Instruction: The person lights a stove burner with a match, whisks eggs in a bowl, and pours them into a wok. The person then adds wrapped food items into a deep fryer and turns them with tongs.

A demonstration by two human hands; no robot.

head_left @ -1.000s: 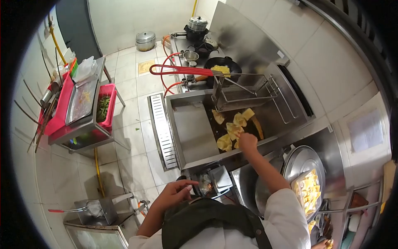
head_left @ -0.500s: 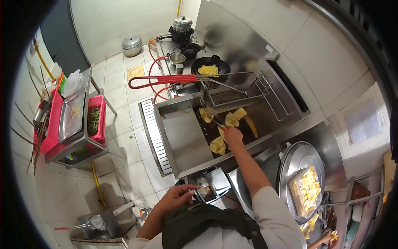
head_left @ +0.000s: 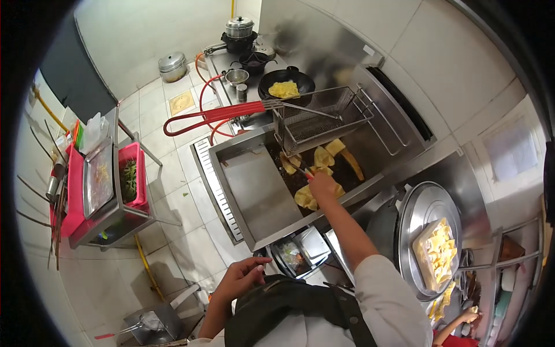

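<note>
My right hand (head_left: 324,186) is closed round the red handle of a metal utensil (head_left: 302,168), reaching over the fryer (head_left: 254,191). The utensil's far end meets a yellow piece (head_left: 288,164) at the left of the dark oil. Other yellow pieces (head_left: 322,156) float nearby, and a long brown strip (head_left: 352,164) lies to their right. My left hand (head_left: 245,276) hovers in front of the dark apron (head_left: 289,312), holding nothing, its index finger stretched out. Above the oil rests a wire basket (head_left: 318,124) with a red handle (head_left: 217,115).
Behind the fryer, a black wok (head_left: 287,84) holds yellow food. At the right, a tray of yellow pieces (head_left: 436,254) sits on a round metal lid (head_left: 407,231). A co-worker's hand (head_left: 469,315) shows at bottom right. A cart (head_left: 115,214) with pink bins stands left.
The utensil came into view over the oil and my right hand shifted left among the pieces. The camera view has turned and moved. More of the co-worker's arm and red clothing shows.
</note>
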